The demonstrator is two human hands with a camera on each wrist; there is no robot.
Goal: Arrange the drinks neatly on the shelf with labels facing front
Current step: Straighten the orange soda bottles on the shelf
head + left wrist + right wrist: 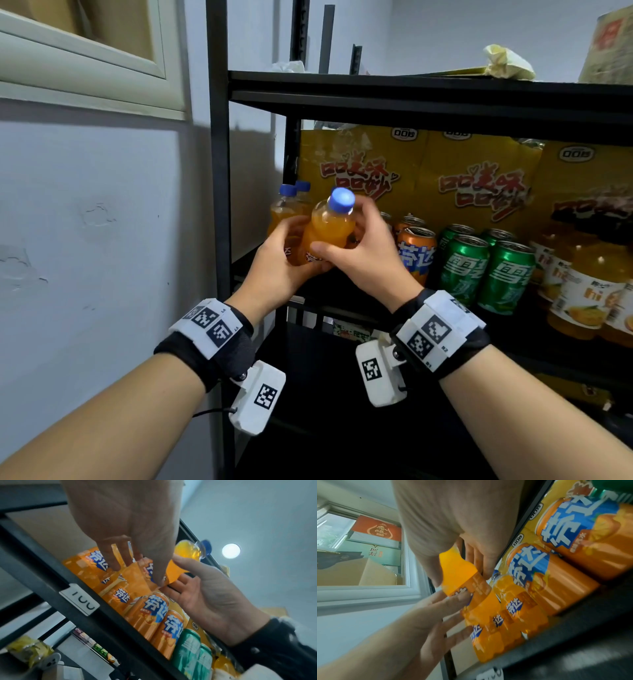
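Both hands (274, 263) around tilted, blue-capped orange soda bottle (327, 229), label half-hidden.

A small orange soda bottle (327, 233) with a blue cap tilts rightward at the black shelf's (404, 90) left end. Two matching bottles (286, 205) stand upright just behind it, orange cans (416, 253) to its right.

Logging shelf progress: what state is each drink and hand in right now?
Blue-capped orange soda bottle: tilted, held off the shelf.
Left hand: holds its lower body.
Right hand: grips its upper body.
Orange soda cans: upright, labels front.
Green soda cans: upright, labels front.
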